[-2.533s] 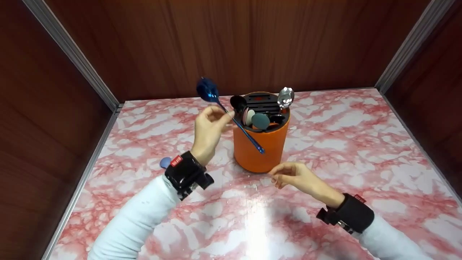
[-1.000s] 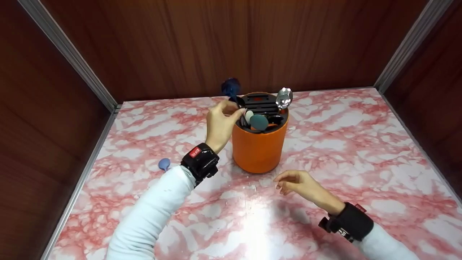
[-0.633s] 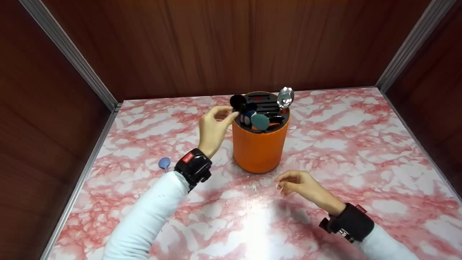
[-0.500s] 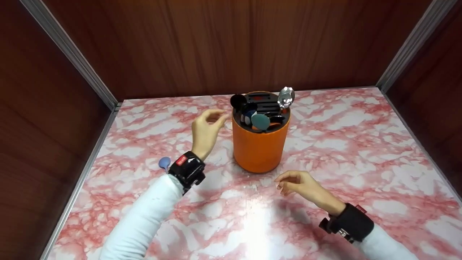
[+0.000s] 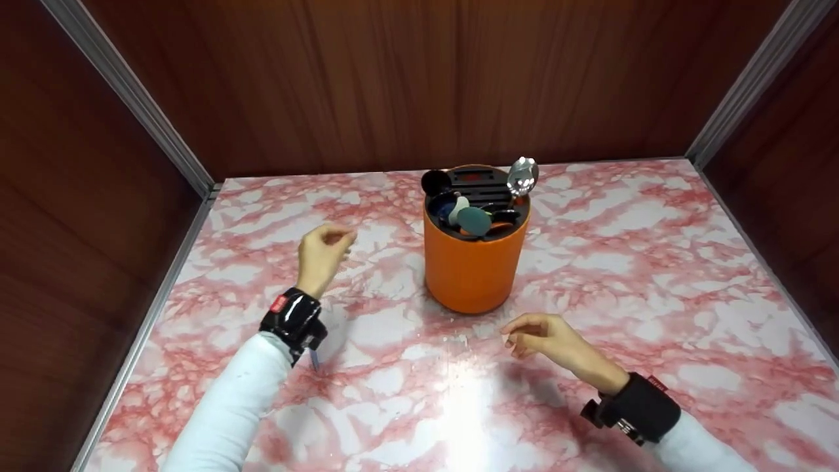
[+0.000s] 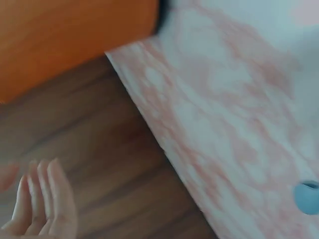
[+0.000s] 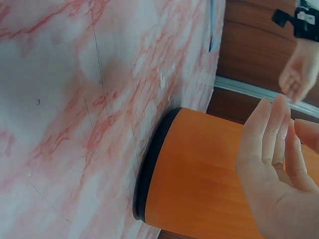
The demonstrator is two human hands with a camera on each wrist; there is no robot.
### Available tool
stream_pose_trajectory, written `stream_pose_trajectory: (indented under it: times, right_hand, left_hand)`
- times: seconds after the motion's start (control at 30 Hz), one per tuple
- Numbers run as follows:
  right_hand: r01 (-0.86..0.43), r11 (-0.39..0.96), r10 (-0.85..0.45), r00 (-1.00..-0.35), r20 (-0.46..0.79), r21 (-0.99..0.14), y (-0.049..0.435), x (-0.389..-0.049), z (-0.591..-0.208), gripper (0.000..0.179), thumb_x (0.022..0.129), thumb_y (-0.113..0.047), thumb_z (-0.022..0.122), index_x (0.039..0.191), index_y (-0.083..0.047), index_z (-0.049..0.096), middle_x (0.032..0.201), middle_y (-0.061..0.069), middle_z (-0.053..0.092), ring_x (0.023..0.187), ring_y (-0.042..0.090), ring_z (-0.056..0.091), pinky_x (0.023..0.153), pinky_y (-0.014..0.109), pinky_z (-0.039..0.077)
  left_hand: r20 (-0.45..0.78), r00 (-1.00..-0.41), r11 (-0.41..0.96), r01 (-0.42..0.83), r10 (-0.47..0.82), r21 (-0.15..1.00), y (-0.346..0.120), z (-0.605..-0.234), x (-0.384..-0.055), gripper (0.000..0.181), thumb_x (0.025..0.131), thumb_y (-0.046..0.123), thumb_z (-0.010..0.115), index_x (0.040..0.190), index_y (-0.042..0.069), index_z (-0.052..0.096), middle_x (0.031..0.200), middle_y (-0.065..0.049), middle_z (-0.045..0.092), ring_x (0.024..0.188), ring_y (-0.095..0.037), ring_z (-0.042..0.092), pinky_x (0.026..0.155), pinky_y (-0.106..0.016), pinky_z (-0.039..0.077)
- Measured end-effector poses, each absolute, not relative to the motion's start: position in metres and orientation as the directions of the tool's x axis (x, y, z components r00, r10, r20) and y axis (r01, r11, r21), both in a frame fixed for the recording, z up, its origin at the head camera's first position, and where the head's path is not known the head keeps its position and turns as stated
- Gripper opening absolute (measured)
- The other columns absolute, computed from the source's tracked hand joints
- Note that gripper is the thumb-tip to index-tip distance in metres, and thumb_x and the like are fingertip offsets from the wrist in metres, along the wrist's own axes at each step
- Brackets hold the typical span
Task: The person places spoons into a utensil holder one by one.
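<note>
My left hand (image 5: 322, 252), fingers loosely bent, holds nothing above the table left of the orange utensil holder (image 5: 468, 275). Beneath that wrist lies a light blue spoon; only its thin handle (image 5: 314, 359) shows in the head view, while the left wrist view catches its rounded end (image 6: 306, 198). The right hand (image 5: 547, 337), loosely curved and holding nothing, hovers in front of the holder to its right. In the holder's top stand a dark blue spoon (image 5: 443, 204), a black rounded utensil (image 5: 436, 182), a green round-headed one (image 5: 474, 221) and a shiny silver spoon (image 5: 522, 176).
The holder stands on a pink-and-white marbled table (image 5: 623, 282). A dark wood panel (image 5: 419, 85) closes off the back, with more panels on both sides. Black camera straps (image 5: 639, 406) sit on both wrists.
My left hand lowered the dark blue spoon into the holder, let go of it, and moved away left and toward me. The right hand drew slightly back from the holder.
</note>
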State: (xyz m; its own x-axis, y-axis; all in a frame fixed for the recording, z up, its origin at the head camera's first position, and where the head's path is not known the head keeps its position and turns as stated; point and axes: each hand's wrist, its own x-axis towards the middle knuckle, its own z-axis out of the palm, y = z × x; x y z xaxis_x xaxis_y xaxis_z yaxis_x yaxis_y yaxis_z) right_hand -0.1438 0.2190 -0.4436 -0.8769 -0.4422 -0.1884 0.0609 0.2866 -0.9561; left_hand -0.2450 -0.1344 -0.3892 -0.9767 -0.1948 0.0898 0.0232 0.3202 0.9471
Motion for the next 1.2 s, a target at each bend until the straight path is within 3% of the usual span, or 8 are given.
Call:
stream_pose_trajectory:
  times: [0.2, 0.33, 0.43, 0.6, 0.7, 0.83, 1.0, 1.2]
  right_hand:
    - [0.075, 0.268, -0.442, -0.877, -0.191, -0.961, 0.219, -0.144, -0.446, 0.036, 0.094, -0.004, 0.055, 0.121, 0.021, 0.053, 0.094, 0.003, 0.068, 0.080, 0.005, 0.064, 0.075, 0.021, 0.058]
    - [0.087, 0.266, -0.437, -0.877, -0.201, -0.960, 0.220, -0.143, -0.447, 0.036, 0.093, -0.004, 0.055, 0.121, 0.019, 0.055, 0.099, 0.009, 0.069, 0.083, 0.006, 0.065, 0.077, 0.021, 0.058]
    - [0.086, 0.263, -0.430, -0.881, -0.197, -0.961, 0.223, -0.143, -0.449, 0.035, 0.094, -0.004, 0.055, 0.121, 0.017, 0.056, 0.099, 0.008, 0.070, 0.085, 0.006, 0.065, 0.078, 0.021, 0.058]
    - [0.094, 0.242, -0.425, -0.884, -0.192, -0.966, 0.228, -0.141, -0.455, 0.036, 0.095, -0.005, 0.055, 0.121, 0.020, 0.054, 0.093, -0.002, 0.069, 0.084, 0.004, 0.065, 0.078, 0.020, 0.058]
    - [0.095, 0.237, -0.422, -0.886, -0.190, -0.967, 0.231, -0.140, -0.457, 0.037, 0.095, -0.005, 0.055, 0.121, 0.021, 0.053, 0.092, -0.004, 0.068, 0.084, 0.004, 0.065, 0.078, 0.021, 0.058]
    - [0.106, 0.237, -0.411, -0.890, -0.198, -0.966, 0.234, -0.139, -0.459, 0.037, 0.095, -0.006, 0.055, 0.121, 0.021, 0.053, 0.092, -0.004, 0.068, 0.085, 0.004, 0.065, 0.079, 0.019, 0.057]
    - [0.148, 0.221, -0.396, -0.890, -0.227, -0.964, 0.236, -0.137, -0.463, 0.036, 0.096, -0.008, 0.054, 0.120, 0.019, 0.055, 0.092, -0.004, 0.068, 0.084, 0.003, 0.065, 0.078, 0.018, 0.057]
    - [0.153, 0.203, -0.398, -0.889, -0.224, -0.967, 0.237, -0.135, -0.466, 0.034, 0.097, -0.008, 0.055, 0.119, 0.018, 0.056, 0.092, -0.003, 0.069, 0.083, 0.005, 0.065, 0.078, 0.020, 0.058]
  left_hand:
    - [-0.041, -0.979, 0.385, -0.118, -0.202, 0.915, -0.164, -0.410, -0.251, 0.023, 0.091, 0.005, 0.066, 0.109, -0.010, 0.067, 0.087, -0.010, 0.068, 0.061, -0.001, 0.056, 0.061, -0.015, 0.057]
    - [-0.071, -0.969, 0.423, -0.168, -0.236, 0.890, -0.179, -0.421, -0.252, 0.025, 0.090, 0.007, 0.066, 0.108, -0.010, 0.068, 0.077, -0.002, 0.064, 0.056, 0.000, 0.055, 0.056, -0.013, 0.054]
    - [-0.071, -0.965, 0.460, -0.185, -0.253, 0.869, -0.188, -0.429, -0.253, 0.026, 0.090, 0.008, 0.066, 0.107, -0.011, 0.068, 0.075, -0.002, 0.065, 0.052, 0.002, 0.053, 0.052, -0.013, 0.052]
    - [-0.048, -0.957, 0.551, -0.206, -0.287, 0.809, -0.199, -0.447, -0.249, 0.025, 0.088, 0.010, 0.066, 0.103, -0.010, 0.071, 0.083, -0.015, 0.070, 0.055, -0.003, 0.055, 0.054, -0.014, 0.045]
    - [-0.043, -0.954, 0.623, -0.228, -0.298, 0.748, -0.205, -0.458, -0.246, 0.027, 0.087, 0.013, 0.066, 0.101, -0.009, 0.071, 0.095, -0.024, 0.071, 0.071, -0.024, 0.066, 0.067, -0.027, 0.051]
    - [-0.047, -0.959, 0.713, -0.241, -0.281, 0.658, -0.213, -0.470, -0.245, 0.028, 0.085, 0.015, 0.065, 0.099, -0.010, 0.070, 0.104, -0.028, 0.070, 0.098, -0.045, 0.065, 0.086, -0.049, 0.054]
    - [-0.062, -0.961, 0.784, -0.255, -0.268, 0.566, -0.218, -0.481, -0.246, 0.029, 0.083, 0.015, 0.067, 0.083, -0.014, 0.064, 0.100, -0.033, 0.067, 0.097, -0.050, 0.064, 0.086, -0.056, 0.054]
    - [-0.140, -0.948, 0.773, -0.315, -0.286, 0.550, -0.219, -0.487, -0.246, 0.037, 0.081, 0.015, 0.069, 0.100, -0.016, 0.061, 0.100, -0.034, 0.067, 0.095, -0.048, 0.064, 0.086, -0.054, 0.055]
